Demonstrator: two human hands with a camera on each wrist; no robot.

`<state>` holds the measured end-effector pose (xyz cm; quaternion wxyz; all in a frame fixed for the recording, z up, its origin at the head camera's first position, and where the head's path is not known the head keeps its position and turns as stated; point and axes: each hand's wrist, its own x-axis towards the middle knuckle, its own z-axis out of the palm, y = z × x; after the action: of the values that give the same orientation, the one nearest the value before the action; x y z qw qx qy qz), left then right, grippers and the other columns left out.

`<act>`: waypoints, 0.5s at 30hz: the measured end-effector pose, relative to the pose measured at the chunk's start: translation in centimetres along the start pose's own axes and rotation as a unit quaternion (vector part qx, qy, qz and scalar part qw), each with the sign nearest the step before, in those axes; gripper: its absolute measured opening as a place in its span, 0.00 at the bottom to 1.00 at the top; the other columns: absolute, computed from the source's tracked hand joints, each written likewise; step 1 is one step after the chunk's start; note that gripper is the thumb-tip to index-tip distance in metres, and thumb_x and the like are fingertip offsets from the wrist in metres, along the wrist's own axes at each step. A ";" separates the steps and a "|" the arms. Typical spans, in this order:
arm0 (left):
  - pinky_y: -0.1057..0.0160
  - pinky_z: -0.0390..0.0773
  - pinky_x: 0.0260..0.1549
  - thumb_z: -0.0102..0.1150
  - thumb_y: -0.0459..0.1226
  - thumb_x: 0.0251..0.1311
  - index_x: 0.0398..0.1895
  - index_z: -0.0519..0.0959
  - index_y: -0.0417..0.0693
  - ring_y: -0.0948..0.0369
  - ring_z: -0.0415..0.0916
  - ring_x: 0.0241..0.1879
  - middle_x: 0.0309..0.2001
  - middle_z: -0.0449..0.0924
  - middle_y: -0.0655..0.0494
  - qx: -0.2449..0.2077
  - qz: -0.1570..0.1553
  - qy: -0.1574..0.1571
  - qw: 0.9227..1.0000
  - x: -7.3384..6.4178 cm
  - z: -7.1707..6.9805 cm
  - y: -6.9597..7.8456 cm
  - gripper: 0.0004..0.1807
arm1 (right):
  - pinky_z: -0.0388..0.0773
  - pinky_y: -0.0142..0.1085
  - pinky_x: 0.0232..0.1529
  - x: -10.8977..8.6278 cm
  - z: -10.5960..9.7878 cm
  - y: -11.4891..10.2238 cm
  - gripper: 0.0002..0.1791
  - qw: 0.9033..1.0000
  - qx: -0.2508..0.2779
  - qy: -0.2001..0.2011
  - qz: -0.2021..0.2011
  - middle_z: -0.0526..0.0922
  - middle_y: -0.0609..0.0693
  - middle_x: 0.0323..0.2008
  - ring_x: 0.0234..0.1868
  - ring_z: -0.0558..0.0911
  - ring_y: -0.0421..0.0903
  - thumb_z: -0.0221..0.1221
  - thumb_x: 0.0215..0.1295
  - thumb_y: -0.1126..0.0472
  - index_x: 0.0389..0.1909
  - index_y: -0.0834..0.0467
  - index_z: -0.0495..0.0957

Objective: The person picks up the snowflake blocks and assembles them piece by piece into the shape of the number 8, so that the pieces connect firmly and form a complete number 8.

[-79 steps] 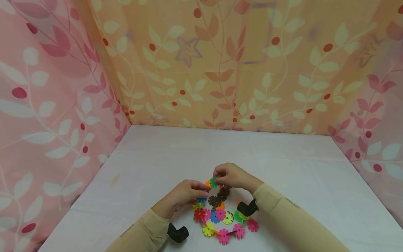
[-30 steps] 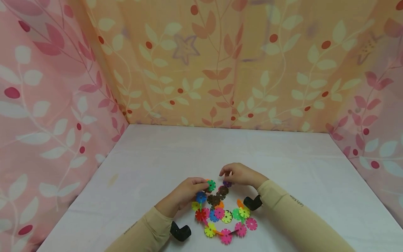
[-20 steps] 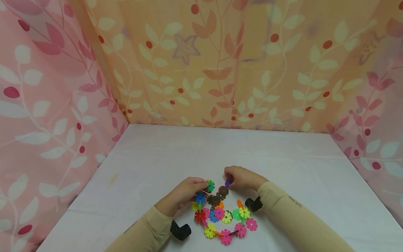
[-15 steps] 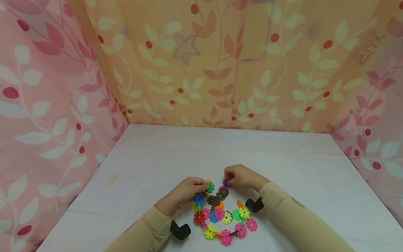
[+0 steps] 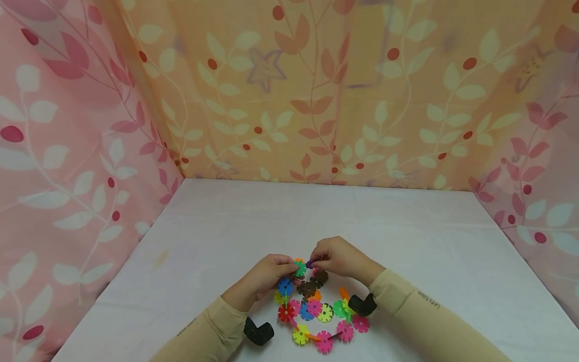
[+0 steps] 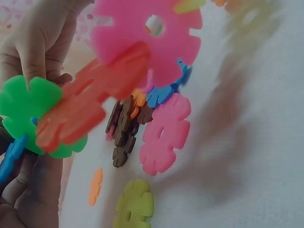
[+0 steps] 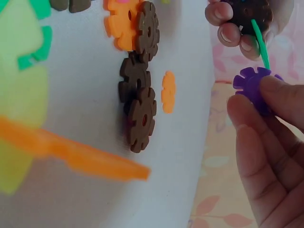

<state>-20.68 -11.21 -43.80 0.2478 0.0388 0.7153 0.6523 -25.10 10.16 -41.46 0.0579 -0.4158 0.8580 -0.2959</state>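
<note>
My left hand (image 5: 264, 279) holds one end of a linked chain of notched plastic discs; a dark brown disc (image 7: 249, 14) is between its fingers, with a green disc (image 5: 300, 269) slotted into it. My right hand (image 5: 341, 259) pinches a purple disc (image 7: 254, 88) between thumb and fingers. The purple disc is right at the edge of the green one, and they overlap in the right wrist view. From the left hand the chain runs through a blue disc (image 5: 285, 287), a red disc (image 5: 286, 312) and a yellow disc (image 5: 300, 334) to pink ones near the front.
Loose brown discs (image 7: 142, 118), an orange disc (image 7: 168, 92) and several other coloured discs lie on the white tabletop (image 5: 235, 216) inside the chain's curve. Black wrist mounts (image 5: 259, 333) sit under both sleeves. Floral curtains (image 5: 289, 100) stand at the back and sides.
My right hand left the green disc, picked up the purple disc just to its right and brought it back left to the green one. My left hand kept its grip on the chain.
</note>
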 end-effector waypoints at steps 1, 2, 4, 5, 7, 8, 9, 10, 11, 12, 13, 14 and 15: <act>0.61 0.80 0.34 0.52 0.40 0.63 0.35 0.78 0.35 0.57 0.82 0.32 0.37 0.82 0.40 0.000 0.000 0.002 1.000 0.0 0.0 0.0 0.14 | 0.74 0.28 0.31 0.0 0.1 0.0 0.02 1.000 0.003 0.000 0.001 0.78 0.38 0.26 0.27 0.74 0.33 0.63 0.56 0.60 0.26 0.52 0.84; 0.61 0.80 0.34 0.52 0.40 0.63 0.35 0.78 0.35 0.56 0.82 0.33 0.37 0.82 0.39 -0.001 0.000 0.003 1.000 0.0 0.0 0.0 0.14 | 0.74 0.27 0.31 -0.1 0.1 0.0 0.02 1.000 0.005 0.001 0.003 0.78 0.38 0.26 0.28 0.74 0.33 0.63 0.56 0.61 0.26 0.52 0.84; 0.61 0.80 0.34 0.51 0.39 0.63 0.35 0.78 0.34 0.56 0.82 0.33 0.37 0.82 0.39 -0.002 0.001 0.006 1.000 0.0 0.0 0.0 0.14 | 0.75 0.27 0.31 -0.1 0.2 0.0 0.02 1.000 0.009 0.000 0.005 0.78 0.38 0.26 0.28 0.74 0.33 0.63 0.56 0.60 0.26 0.52 0.83; 0.61 0.80 0.34 0.51 0.39 0.63 0.35 0.78 0.34 0.56 0.82 0.33 0.37 0.82 0.39 -0.003 0.001 0.007 1.000 0.0 0.0 -0.1 0.14 | 0.75 0.28 0.31 -0.2 0.2 -0.1 0.02 1.000 0.012 -0.001 0.003 0.78 0.38 0.26 0.28 0.74 0.34 0.63 0.56 0.61 0.27 0.53 0.83; 0.60 0.80 0.34 0.51 0.39 0.64 0.35 0.78 0.34 0.56 0.82 0.33 0.36 0.82 0.38 -0.004 0.001 0.009 1.000 0.0 0.0 -0.1 0.14 | 0.75 0.27 0.32 -0.2 0.3 -0.1 0.02 1.000 0.011 0.001 -0.005 0.78 0.38 0.27 0.29 0.74 0.33 0.63 0.56 0.61 0.27 0.54 0.83; 0.60 0.80 0.34 0.51 0.39 0.64 0.35 0.78 0.34 0.56 0.82 0.33 0.36 0.82 0.38 -0.004 0.001 0.010 1.000 0.0 0.0 -0.1 0.15 | 0.75 0.27 0.32 -0.2 0.3 -0.1 0.02 1.000 0.008 0.003 -0.012 0.78 0.38 0.27 0.29 0.74 0.33 0.62 0.56 0.61 0.27 0.54 0.83; 0.60 0.80 0.34 0.51 0.39 0.64 0.35 0.78 0.34 0.56 0.82 0.33 0.36 0.82 0.38 -0.003 0.002 0.010 1.000 0.0 0.0 -0.1 0.15 | 0.74 0.27 0.32 -0.3 0.4 -0.2 0.02 1.000 0.005 0.006 -0.020 0.78 0.38 0.27 0.29 0.74 0.33 0.62 0.56 0.61 0.27 0.55 0.83; 0.60 0.80 0.34 0.51 0.40 0.64 0.35 0.78 0.34 0.56 0.82 0.33 0.36 0.82 0.39 -0.002 0.002 0.011 1.000 0.0 0.1 -0.1 0.15 | 0.74 0.27 0.32 -0.3 0.4 -0.2 0.02 1.000 0.001 0.011 -0.029 0.78 0.39 0.27 0.29 0.74 0.34 0.62 0.56 0.62 0.27 0.55 0.83; 0.60 0.80 0.34 0.51 0.40 0.64 0.35 0.78 0.34 0.56 0.82 0.33 0.35 0.82 0.39 -0.001 0.003 0.013 1.000 -0.1 0.1 0.0 0.15 | 0.74 0.26 0.31 -0.3 0.4 -0.2 0.03 0.999 -0.006 0.017 -0.038 0.78 0.39 0.27 0.29 0.73 0.33 0.62 0.56 0.62 0.27 0.55 0.83; 0.60 0.80 0.34 0.51 0.40 0.64 0.35 0.78 0.34 0.56 0.82 0.33 0.35 0.82 0.39 0.001 0.003 0.014 1.000 -0.1 0.1 0.0 0.15 | 0.74 0.26 0.31 -0.4 0.4 -0.2 0.03 0.999 -0.012 0.024 -0.046 0.78 0.39 0.27 0.28 0.73 0.33 0.62 0.56 0.62 0.27 0.56 0.83; 0.60 0.80 0.34 0.51 0.40 0.64 0.35 0.78 0.34 0.56 0.82 0.33 0.35 0.82 0.39 0.002 0.004 0.015 1.000 -0.1 0.1 0.0 0.16 | 0.73 0.26 0.31 -0.4 0.4 -0.2 0.03 0.998 -0.017 0.030 -0.054 0.78 0.39 0.27 0.28 0.73 0.33 0.62 0.57 0.61 0.27 0.56 0.83; 0.60 0.80 0.34 0.51 0.41 0.64 0.36 0.78 0.34 0.56 0.82 0.33 0.35 0.82 0.40 0.004 0.004 0.016 1.000 -0.1 0.1 0.1 0.16 | 0.73 0.25 0.31 -0.4 0.4 -0.2 0.03 0.997 -0.020 0.036 -0.061 0.78 0.39 0.27 0.28 0.73 0.33 0.62 0.56 0.61 0.27 0.56 0.83; 0.60 0.80 0.34 0.51 0.41 0.64 0.36 0.78 0.34 0.56 0.82 0.33 0.35 0.82 0.40 0.005 0.004 0.017 1.000 -0.2 0.1 0.1 0.16 | 0.73 0.25 0.30 -0.4 0.4 -0.3 0.03 0.997 -0.022 0.040 -0.067 0.78 0.39 0.26 0.28 0.73 0.33 0.63 0.56 0.62 0.27 0.56 0.83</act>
<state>-20.51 -11.15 -43.65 0.2324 0.0316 0.7229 0.6499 -24.51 10.15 -41.72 -0.0054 -0.4610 0.8364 -0.2965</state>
